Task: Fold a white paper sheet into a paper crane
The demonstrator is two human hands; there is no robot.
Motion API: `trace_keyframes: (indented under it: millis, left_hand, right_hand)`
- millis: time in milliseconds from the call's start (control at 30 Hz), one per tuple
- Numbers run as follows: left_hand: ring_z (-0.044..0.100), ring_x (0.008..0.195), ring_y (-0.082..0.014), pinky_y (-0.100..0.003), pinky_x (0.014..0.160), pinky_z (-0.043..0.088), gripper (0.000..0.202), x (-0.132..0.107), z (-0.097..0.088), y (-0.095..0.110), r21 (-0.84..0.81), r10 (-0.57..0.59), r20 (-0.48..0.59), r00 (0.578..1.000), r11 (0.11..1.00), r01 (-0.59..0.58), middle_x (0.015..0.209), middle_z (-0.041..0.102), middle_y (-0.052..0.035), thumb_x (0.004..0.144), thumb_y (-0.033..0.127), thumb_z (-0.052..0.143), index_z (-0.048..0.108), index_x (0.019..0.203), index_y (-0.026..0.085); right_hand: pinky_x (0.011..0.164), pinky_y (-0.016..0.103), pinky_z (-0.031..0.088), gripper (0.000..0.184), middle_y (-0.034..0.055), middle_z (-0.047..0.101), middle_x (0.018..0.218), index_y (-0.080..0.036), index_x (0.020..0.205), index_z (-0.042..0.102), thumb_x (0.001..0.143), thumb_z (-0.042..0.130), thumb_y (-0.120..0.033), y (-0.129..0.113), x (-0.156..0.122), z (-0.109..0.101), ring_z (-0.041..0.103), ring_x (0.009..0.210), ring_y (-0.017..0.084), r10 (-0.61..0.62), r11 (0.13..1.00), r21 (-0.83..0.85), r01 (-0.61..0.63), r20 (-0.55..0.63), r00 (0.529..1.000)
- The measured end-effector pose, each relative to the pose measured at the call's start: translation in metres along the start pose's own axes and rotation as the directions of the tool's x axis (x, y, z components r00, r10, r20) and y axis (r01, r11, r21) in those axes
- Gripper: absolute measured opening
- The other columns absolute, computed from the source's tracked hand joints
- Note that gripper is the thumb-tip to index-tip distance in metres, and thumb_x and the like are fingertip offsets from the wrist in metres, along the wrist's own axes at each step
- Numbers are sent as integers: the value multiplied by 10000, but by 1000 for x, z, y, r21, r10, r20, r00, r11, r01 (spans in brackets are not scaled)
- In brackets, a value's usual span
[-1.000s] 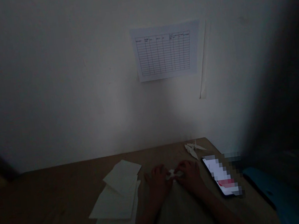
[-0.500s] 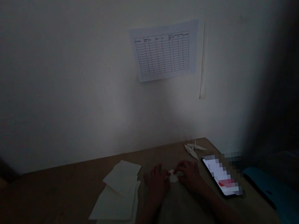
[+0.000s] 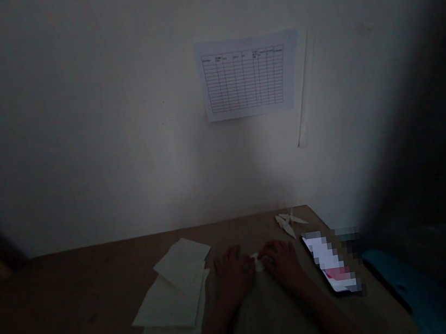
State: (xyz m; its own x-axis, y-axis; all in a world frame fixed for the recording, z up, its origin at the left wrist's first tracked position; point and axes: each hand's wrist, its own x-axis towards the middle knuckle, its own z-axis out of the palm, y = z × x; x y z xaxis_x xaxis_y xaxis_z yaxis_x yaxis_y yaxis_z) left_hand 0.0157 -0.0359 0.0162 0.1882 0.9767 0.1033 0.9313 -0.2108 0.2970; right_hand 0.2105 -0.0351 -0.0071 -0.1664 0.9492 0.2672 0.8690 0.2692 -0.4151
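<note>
A small piece of white paper (image 3: pixel 258 266) lies on the wooden table between my two hands, mostly covered by fingers. From the left, my left hand (image 3: pixel 235 268) has its thumb and fingertips closed on the paper's edge. My right hand (image 3: pixel 280 261) bends its fingers onto the opposite edge, its fingertips close to those of the left. The dim light hides the paper's exact folds. Behind my right hand sit folded paper figures (image 3: pixel 286 225) with pointed tips, like origami cranes.
Several loose white sheets (image 3: pixel 165 306) overlap on the table (image 3: pixel 81 311) left of my hands. A phone (image 3: pixel 329 262) with a lit, blurred screen lies at the right. Beyond the right edge stands a blue chair-like surface (image 3: pixel 419 283). A printed chart (image 3: pixel 248 79) hangs on the wall.
My hands have drawn slightly closer together over the small paper, and less of it shows between them. The loose sheets, paper figures and phone stay in place.
</note>
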Motion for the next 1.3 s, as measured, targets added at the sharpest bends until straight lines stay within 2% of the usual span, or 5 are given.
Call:
trace_keyframes:
  millis: [167, 600, 867, 1100, 1300]
  left_hand:
    - [434, 1463, -348, -665, 1231, 178, 283, 3, -3, 5, -23, -47, -30, 998, 999, 46, 1548, 563, -94, 954, 474, 624, 795, 1122, 324]
    - [409, 1493, -326, -625, 1233, 217, 306, 4, -7, -6, -45, -5, 30, 1000, 999, 6, 1573, 552, -6, 942, 306, 656, 775, 1193, 435]
    - [411, 1486, -312, -604, 1238, 223, 380, 5, 0, -16, -61, 42, 14, 999, 997, -41, 1579, 542, -10, 948, 264, 628, 741, 1265, 442]
    - [394, 1501, -321, -608, 1250, 201, 410, 2, -5, -12, -73, 30, 39, 999, 997, -27, 1576, 545, -13, 931, 221, 628, 735, 1277, 413]
    - [448, 1459, -335, -577, 1233, 265, 429, 0, 0, -14, -61, 68, -30, 997, 996, -70, 1513, 594, -84, 912, 213, 655, 715, 1323, 319]
  right_hand:
    - [1161, 515, 296, 235, 35, 655, 1321, -397, 1184, 724, 968, 630, -390, -4, 0, 2, 541, 1295, 285, 5, 1000, -28, -6, -20, 1000]
    - [1182, 490, 268, 447, 39, 625, 1384, -408, 1291, 694, 933, 549, -183, 4, 3, -7, 489, 1369, 261, -24, 1000, 16, 23, 88, 996]
    - [1198, 488, 249, 604, 31, 605, 1437, -415, 1387, 633, 894, 489, -97, 5, 2, -9, 466, 1399, 244, -53, 998, -6, 54, 127, 990]
    - [1234, 502, 202, 661, 53, 588, 1468, -332, 1396, 635, 816, 487, -51, 19, 4, 2, 441, 1418, 251, -90, 994, 71, 81, 134, 987]
    - [1154, 432, 354, 512, 91, 641, 1333, -274, 1326, 695, 854, 572, -119, 22, -1, 7, 523, 1284, 266, -102, 987, 127, 97, 40, 994]
